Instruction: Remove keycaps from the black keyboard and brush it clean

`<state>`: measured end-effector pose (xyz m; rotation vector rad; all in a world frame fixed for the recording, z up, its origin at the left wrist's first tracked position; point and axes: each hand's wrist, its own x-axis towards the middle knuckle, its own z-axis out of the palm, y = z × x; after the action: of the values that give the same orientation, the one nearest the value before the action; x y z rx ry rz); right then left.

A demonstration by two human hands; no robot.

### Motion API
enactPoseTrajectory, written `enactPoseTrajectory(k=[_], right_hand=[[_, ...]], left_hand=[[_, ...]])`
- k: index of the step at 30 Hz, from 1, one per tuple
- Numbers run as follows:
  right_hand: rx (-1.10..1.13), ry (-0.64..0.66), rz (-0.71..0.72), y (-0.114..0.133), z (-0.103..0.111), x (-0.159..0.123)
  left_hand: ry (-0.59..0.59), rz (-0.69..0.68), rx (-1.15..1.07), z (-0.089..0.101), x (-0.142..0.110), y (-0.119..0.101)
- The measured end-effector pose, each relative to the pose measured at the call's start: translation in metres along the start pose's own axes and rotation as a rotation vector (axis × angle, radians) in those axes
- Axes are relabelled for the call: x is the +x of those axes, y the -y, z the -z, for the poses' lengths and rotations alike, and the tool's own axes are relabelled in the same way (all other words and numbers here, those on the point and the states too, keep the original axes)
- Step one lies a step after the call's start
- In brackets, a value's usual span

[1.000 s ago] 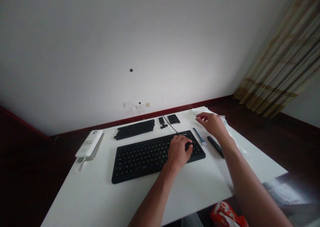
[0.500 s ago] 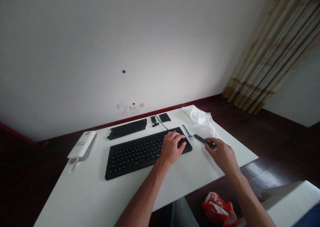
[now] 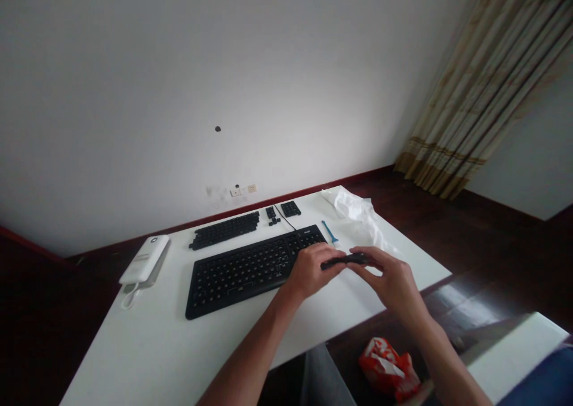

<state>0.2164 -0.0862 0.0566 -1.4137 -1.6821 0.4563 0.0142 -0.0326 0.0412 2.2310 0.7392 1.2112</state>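
A slim black tool (image 3: 357,258) is held between both hands above the right end of the keyboard; its exact kind is hard to make out. My left hand (image 3: 311,268) is closed around its left end, and my right hand (image 3: 388,274) pinches the other end between thumb and fingers. Beneath and left of them lies a black keyboard (image 3: 242,274) with its keycaps off and the switches bare. Removed keycaps (image 3: 226,228) sit grouped in rows behind it, with a number-pad group (image 3: 290,208) farther right. A small blue brush (image 3: 330,231) rests just beyond my hands.
On the left of the white table (image 3: 143,340) stands a white power bank (image 3: 144,260) with a short cable. Crumpled white plastic (image 3: 356,212) covers the back right corner. A red and white bag (image 3: 387,367) is below the front edge, and a wall rises behind.
My left hand has left the keyboard's number-pad area and moved right onto the black tool. My right hand has brought the tool left and turned it, so both hands now meet on it.
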Motion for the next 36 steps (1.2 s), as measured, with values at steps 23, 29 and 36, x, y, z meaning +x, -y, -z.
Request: enactPoseTrajectory(k=[23, 29, 36], right_hand=[[0.365, -0.275, -0.190, 0.011, 0.000, 0.010], [0.493, -0.280, -0.225, 0.005, 0.000, 0.025], [0.566, -0.258, -0.223, 0.016, -0.020, 0.038]], left_hand=[[-0.120, 0.026, 0.404, 0.012, 0.001, -0.005], [-0.054, 0.065, 0.275, 0.010, 0.002, -0.003], [-0.173, 0.162, 0.273, 0.010, 0.001, 0.009]])
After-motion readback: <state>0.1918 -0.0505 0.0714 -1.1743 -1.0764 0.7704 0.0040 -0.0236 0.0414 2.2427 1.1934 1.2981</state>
